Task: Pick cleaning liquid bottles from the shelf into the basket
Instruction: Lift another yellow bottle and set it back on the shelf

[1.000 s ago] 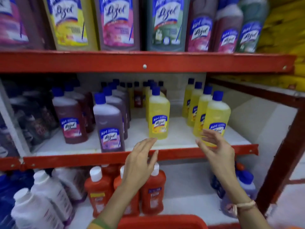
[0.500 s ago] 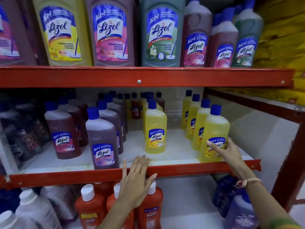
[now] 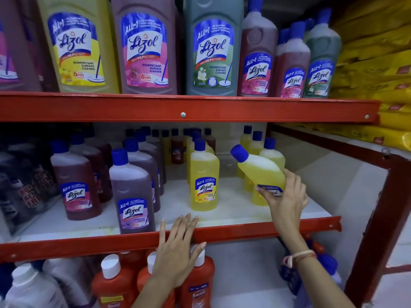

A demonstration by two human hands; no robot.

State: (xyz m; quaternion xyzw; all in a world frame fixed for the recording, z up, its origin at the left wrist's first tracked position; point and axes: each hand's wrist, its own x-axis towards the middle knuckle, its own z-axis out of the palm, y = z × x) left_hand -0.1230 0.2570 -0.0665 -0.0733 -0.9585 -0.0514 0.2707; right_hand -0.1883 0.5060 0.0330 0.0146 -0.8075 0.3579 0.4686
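My right hand grips a yellow bottle with a blue cap by its lower body and label, tilted with the cap pointing up and left, lifted off the middle shelf. Behind it stand more yellow bottles in a row. Another yellow bottle stands upright in the shelf's centre. My left hand lies flat with spread fingers on the red front rail of that shelf, holding nothing. The basket is out of view.
Purple bottles and maroon bottles fill the shelf's left part. Large bottles line the upper shelf. Orange bottles and white bottles stand below. A red upright post is at right, yellow bags beyond.
My right hand closed on the front yellow bottle of the right row and tilted it up off the shelf. My left hand moved up onto the shelf's red rail.
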